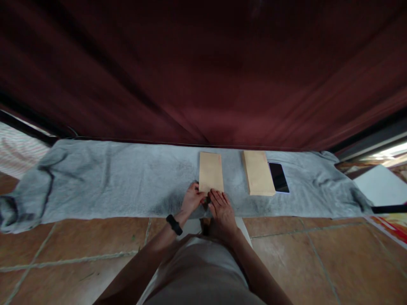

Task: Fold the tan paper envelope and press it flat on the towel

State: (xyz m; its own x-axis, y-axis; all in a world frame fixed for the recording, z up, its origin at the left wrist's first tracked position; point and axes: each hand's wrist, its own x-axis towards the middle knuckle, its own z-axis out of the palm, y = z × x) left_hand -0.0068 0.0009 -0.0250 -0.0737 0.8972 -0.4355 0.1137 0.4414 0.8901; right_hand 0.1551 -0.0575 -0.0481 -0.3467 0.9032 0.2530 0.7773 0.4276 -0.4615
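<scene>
A brown paper envelope (211, 171) lies flat on the grey cloth, its near edge towards me. My left hand (192, 198), with a dark band on the wrist, pinches the near left corner between thumb and fingers. On the near right edge rest the outstretched fingers of my right hand (220, 206), pressed flat against the paper. To the right sits a thick stack of similar brown envelopes (259, 173), apart from both hands. Right beside that stack is a dark-screened phone (279, 177).
The grey cloth (133, 182) covers a long narrow surface with creased ends. A dark red curtain (203, 84) rises behind it. Tiled floor (280, 258) shows on my side. At the far right are a white panel (383, 184) and a colourful printed item (392, 226).
</scene>
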